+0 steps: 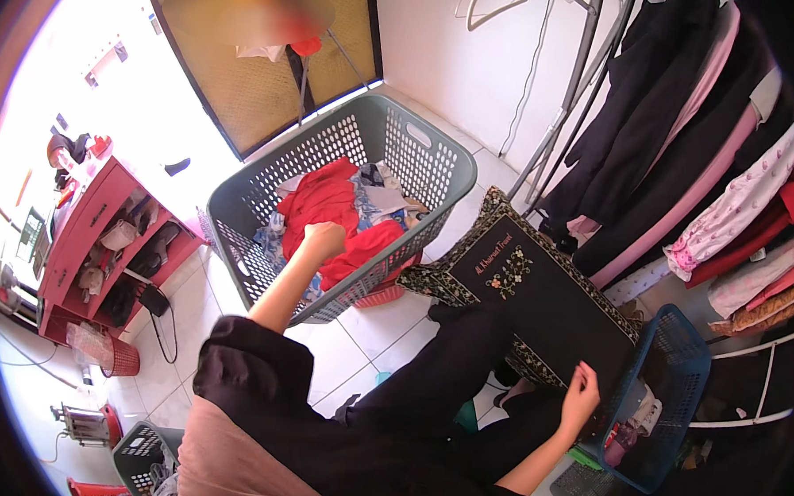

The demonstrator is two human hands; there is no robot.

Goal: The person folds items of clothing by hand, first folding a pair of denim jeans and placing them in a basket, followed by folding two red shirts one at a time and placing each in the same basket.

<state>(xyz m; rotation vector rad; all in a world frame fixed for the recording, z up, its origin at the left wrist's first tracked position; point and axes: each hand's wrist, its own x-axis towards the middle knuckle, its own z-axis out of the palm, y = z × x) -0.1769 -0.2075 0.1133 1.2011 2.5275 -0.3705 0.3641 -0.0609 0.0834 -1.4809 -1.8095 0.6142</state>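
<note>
My left hand [325, 239] is over the grey-green plastic laundry basket [464, 161], fingers curled against the red cloth [319, 195]. Its fingertips are hidden, so whether it grips the cloth cannot be seen. More crumpled clothes, among them a blue and white patterned fabric [371, 210], lie under and around the red cloth. To the right, my right hand [582, 396] hovers over or rests on the black cloth cover [547, 308], its fingers loosely bent with nothing visible in them. That cover has a floral border, embroidered flowers and stitched writing.
Clothes [648, 126] hang on a metal rack [562, 115] at the right. A blue plastic basket [697, 367] stands beside the black cover. At the left are a pink cabinet [85, 234] and a small red wastebasket [123, 356]. Another laundry basket [136, 459] sits lower left.
</note>
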